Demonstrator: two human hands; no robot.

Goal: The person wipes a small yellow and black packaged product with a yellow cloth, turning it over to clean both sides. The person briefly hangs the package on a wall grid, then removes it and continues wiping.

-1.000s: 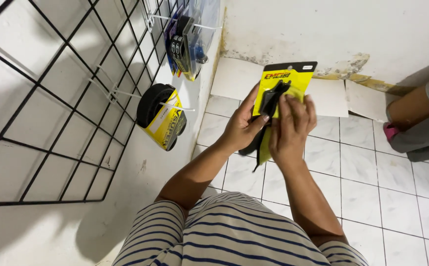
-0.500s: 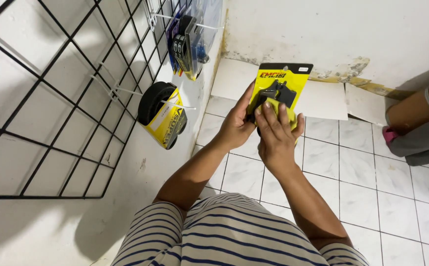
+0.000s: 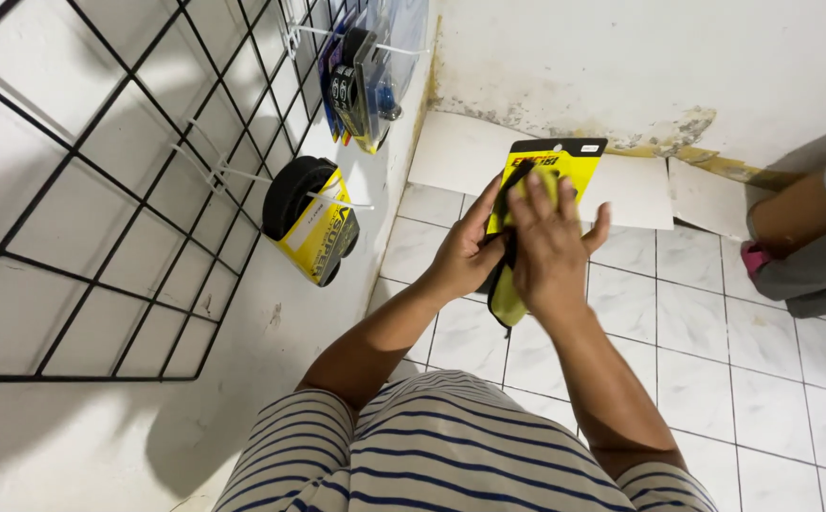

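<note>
Fingers of the left hand (image 3: 465, 256) are clamped on the edge of a yellow carded package (image 3: 553, 163), held up over the tiled floor (image 3: 716, 322); the right hand (image 3: 550, 242) presses a yellow cloth (image 3: 506, 299) flat against its front. Judged, the wiping is underway; next calls for steady support behind the card. One package in hand, one cloth, two bunches of hung goods on the wire grid (image 3: 100, 218).
</note>
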